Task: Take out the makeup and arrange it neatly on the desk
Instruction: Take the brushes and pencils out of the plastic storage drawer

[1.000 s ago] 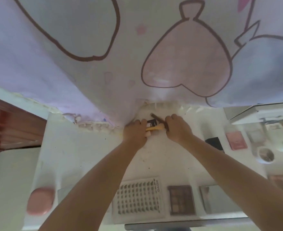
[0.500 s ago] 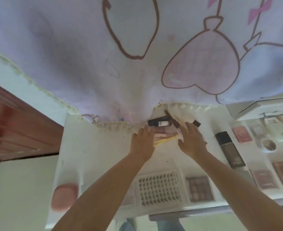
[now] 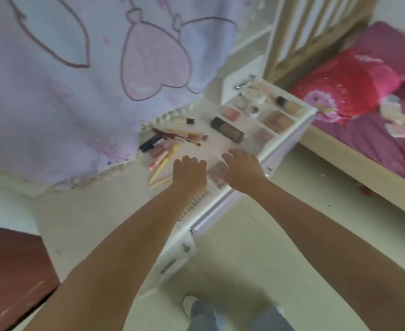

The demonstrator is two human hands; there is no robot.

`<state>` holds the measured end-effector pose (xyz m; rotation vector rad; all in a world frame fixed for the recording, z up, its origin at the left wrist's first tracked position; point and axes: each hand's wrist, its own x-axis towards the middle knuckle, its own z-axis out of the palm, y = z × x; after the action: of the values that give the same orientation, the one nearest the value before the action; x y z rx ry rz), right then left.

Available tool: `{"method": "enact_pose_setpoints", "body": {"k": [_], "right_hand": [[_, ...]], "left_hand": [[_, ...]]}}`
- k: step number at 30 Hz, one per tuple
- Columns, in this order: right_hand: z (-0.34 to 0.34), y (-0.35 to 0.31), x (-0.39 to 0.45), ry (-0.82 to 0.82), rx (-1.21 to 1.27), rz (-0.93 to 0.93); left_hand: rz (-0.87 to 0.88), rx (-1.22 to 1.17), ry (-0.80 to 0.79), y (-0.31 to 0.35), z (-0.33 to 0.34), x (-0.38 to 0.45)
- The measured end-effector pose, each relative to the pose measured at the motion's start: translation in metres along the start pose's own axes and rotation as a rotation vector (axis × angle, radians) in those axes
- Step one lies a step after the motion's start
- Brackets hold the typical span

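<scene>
While both hands hang over the white desk [image 3: 289, 130] with nothing in them, the work reads as the arranging step rather than the taking-out step. Left hand [image 3: 189, 174]: fingers loosely curled and slightly parted, palm down, holding nothing, just right of the loose pile of pencils and tubes [image 3: 165, 149]. Right hand [image 3: 242, 170]: fingers relaxed and a little spread, empty, with its inner edge at or over the small eyeshadow palette [image 3: 218, 172]; contact cannot be told through the blur. Makeup is already out on the desk. Toward the far right, items lie in rough rows: a dark foundation bottle [image 3: 226, 129] on its side, a pink blush compact [image 3: 230, 112], 2 tan palettes [image 3: 279, 120], a capped bottle [image 3: 289, 106] lying flat, and small pots too blurred to name. A small tube with a black cap [image 3: 183, 120] lies apart near the curtain hem. The pile at left is the untidy part: yellow pencils, pink gloss tubes, a dark navy tube [image 3: 150, 142] and thin brushes [image 3: 187, 136] crossing at several angles, partly under the edge of the printed curtain [image 3: 77, 91]. A perforated white sheet [image 3: 196, 203] shows beneath the left forearm at the near edge. Judgement: the task is well along, with the pile left to sort. Next move probably calls for a light pinch on 1 pencil or tube at a time, lifting clear of its crossed neighbours, then laying each parallel in the bare patch between the pile and the foundation bottle. Round items may roll toward the desk edge.
</scene>
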<state>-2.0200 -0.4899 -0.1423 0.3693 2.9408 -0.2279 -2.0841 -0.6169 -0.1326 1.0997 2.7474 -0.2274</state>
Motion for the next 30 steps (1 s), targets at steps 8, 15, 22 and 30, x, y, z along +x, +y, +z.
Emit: {"method": "enact_pose_setpoints", "body": {"k": [8, 15, 22, 30], "right_hand": [[0.034, 0.121, -0.201, 0.02, 0.125, 0.335], [0.103, 0.243, -0.47, -0.022, 0.283, 0.822], [0.149, 0.312, -0.724, 0.129, 0.407, 1.394], [0.17, 0.373, -0.987, 0.249, 0.409, 2.024]], "left_hand": [[0.308, 0.137, -0.027, 0.189, 0.024, -0.08], [0.762, 0.213, -0.109, 0.442, 0.056, -0.174], [1.35, 0.305, -0.035, 0.7, 0.069, -0.294], [1.926, 0.332, 0.07, 0.978, 0.066, -0.466]]}}
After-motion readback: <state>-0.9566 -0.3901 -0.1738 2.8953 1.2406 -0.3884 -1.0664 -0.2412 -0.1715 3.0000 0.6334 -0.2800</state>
